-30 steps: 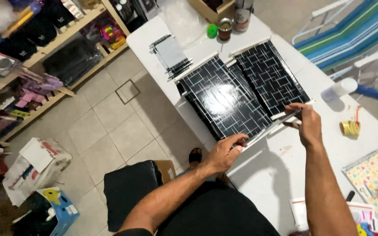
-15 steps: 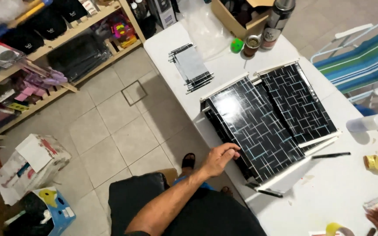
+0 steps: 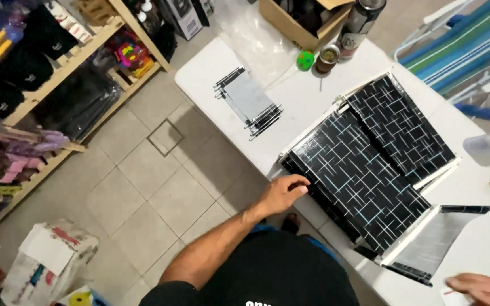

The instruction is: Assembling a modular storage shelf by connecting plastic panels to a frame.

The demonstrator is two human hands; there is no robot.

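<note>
Two black panels with a thin light line pattern lie side by side on a white table [image 3: 211, 68]: the near panel [image 3: 358, 175] and the far panel [image 3: 401, 127]. My left hand [image 3: 282, 192] rests with bent fingers on the near panel's left edge, at the table's rim. A grey sheet with black edging [image 3: 432, 241] sticks out from the near panel's lower end. My right hand [image 3: 480, 288] lies low at the bottom right corner, fingers flat on the table beside white paper; nothing is seen in it.
A stack of grey sheets with black ends [image 3: 249, 102] lies further along the table. A cardboard box [image 3: 307, 20], a dark flask [image 3: 358, 22], a cup [image 3: 328, 58] and a green ball [image 3: 305, 60] stand at the far end. Wooden shelves [image 3: 58, 68] line the tiled floor.
My right hand has left the panel's end and moved down to the bottom right corner. My left hand slid along the near panel's edge. The view has shifted, showing more floor.
</note>
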